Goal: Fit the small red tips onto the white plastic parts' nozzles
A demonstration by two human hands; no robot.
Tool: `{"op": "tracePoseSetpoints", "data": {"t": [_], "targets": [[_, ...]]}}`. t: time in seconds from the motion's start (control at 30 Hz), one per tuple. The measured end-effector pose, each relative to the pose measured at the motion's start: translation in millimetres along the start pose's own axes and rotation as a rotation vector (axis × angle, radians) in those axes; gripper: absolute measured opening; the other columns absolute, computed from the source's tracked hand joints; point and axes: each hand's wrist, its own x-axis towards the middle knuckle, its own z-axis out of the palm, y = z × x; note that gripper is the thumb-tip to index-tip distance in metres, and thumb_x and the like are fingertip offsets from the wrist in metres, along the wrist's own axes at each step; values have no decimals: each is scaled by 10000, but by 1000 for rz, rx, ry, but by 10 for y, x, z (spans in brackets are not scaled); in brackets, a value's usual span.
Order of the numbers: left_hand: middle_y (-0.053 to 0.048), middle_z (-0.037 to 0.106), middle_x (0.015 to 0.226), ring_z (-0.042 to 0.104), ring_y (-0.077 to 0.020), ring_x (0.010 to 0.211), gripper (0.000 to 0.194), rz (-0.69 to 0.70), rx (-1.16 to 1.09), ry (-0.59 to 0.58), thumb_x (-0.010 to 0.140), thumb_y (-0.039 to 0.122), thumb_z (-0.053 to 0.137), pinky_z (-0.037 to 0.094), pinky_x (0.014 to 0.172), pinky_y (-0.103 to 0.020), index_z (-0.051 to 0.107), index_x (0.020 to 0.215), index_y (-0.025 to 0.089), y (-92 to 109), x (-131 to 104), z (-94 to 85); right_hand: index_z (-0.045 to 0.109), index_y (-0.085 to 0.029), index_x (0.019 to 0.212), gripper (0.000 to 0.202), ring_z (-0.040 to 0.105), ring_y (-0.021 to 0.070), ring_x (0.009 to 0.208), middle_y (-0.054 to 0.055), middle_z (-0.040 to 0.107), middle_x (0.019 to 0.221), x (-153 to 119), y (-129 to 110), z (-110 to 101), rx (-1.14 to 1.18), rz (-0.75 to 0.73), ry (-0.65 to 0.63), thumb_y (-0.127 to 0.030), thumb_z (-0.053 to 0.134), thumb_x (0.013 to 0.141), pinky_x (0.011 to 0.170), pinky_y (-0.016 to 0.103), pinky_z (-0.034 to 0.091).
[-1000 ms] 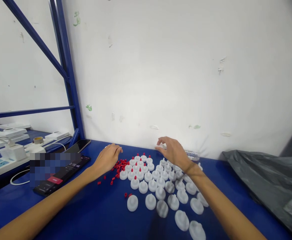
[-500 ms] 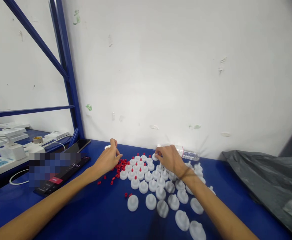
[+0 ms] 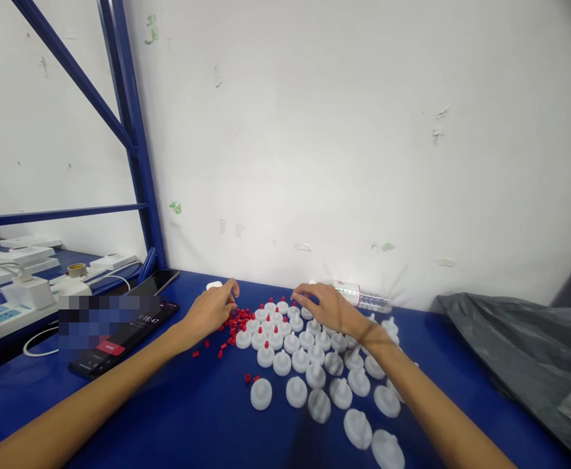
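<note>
My left hand [image 3: 211, 307] hovers at the back left of a pile of small red caps [image 3: 239, 319]. Its fingers are bent, with a gap showing between thumb and forefinger. My right hand [image 3: 328, 305] reaches over the back of a cluster of round white nozzle lids [image 3: 316, 355]. The fingers are loosely curved, thumb apart, and nothing shows between them. Just below those fingertips is a white lid with a red tip [image 3: 294, 305]. Several lids at the cluster's left and back wear red caps; others have bare white nozzles. My right hand and forearm hide some lids.
A clear plastic bottle [image 3: 370, 301] lies against the wall behind my right hand. A phone [image 3: 133, 332] and a power strip [image 3: 2, 316] are at the left. A dark grey plastic bag [image 3: 500, 345] lies at the right. Two loose red caps [image 3: 248, 378] lie near the front lids.
My right hand has shifted left, off a white lid at the back, and its fingers have loosened. My left hand's forefinger has stretched out to the right over the red caps.
</note>
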Motion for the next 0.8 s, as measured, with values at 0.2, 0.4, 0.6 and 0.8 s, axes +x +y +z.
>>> {"op": "tracePoseSetpoints", "data": {"t": [0.2,0.4,0.6,0.8], "targets": [[-58,745,971,662,-259,935,93,-44,84,-24,824,249,629,408,687,-315,688,892,231,-38,35,23,733,-263,1080,392,700,204,899,20,770,952,2,67,124,53,-47,-91,-445,393,1012,844,298,482],[-28,753,926,672,-244,880,103,-49,79,-43,820,309,650,408,664,-307,737,840,259,-26,38,5,740,-251,1052,374,691,207,888,32,764,958,-9,43,108,73,-31,-48,-409,404,1011,850,314,479],[-31,753,835,670,-241,769,187,-46,45,-8,837,392,628,398,621,-313,749,805,253,15,19,-8,665,-230,1042,183,638,205,967,54,680,1042,-5,-32,-7,85,16,109,-307,517,967,906,337,450],[-57,743,952,650,-241,856,305,76,1,135,957,371,438,423,728,-332,700,951,215,182,-16,-56,535,-257,1151,206,630,165,945,26,609,1096,40,-138,3,134,-10,134,-193,499,958,881,316,475]]}}
